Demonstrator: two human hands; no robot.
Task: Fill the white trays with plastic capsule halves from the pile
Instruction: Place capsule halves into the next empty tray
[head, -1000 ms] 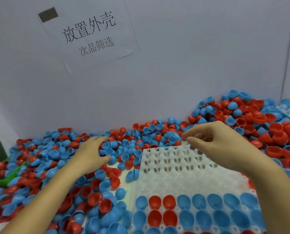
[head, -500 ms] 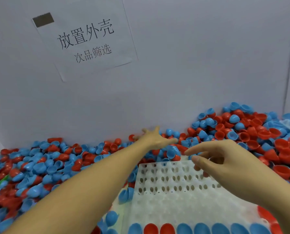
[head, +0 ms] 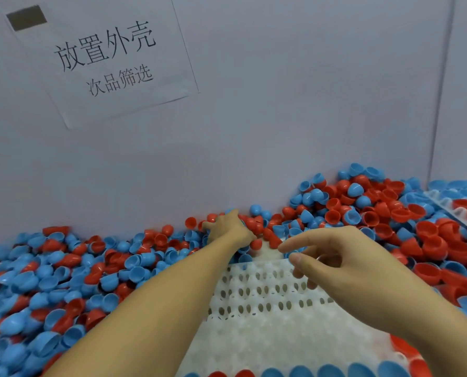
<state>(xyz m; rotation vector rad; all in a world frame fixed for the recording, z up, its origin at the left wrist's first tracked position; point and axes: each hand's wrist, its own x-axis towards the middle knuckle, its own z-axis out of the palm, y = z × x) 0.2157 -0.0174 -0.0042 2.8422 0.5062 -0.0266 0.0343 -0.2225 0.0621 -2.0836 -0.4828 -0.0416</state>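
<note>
1. Two hands are at work, and the left hand [head: 228,227] has changed most: a second ago it was raking the shells off to the left of the tray, and now its arm stretches across the tray's corner to the far heap by the wall.
2. Its grip is curled down into the red and blue capsule halves [head: 256,227]; it seems to be gathering a handful, though I cannot tell how many shells it has.
3. The right hand [head: 343,270] has barely shifted. It hovers over the far edge of the white tray [head: 256,317], thumb and forefinger bent toward each other, and I see nothing pinched between them.
4. The pile [head: 72,278] lies all round the tray on the counter; the tray's far rows are bare holes, and only the nearest row at the bottom shows shells seated.
5. By my reckoning this is a fresh scoop for those far rows, so filling is far from done.
6. A second tray [head: 460,210] sits at the right, partly loaded.
</note>
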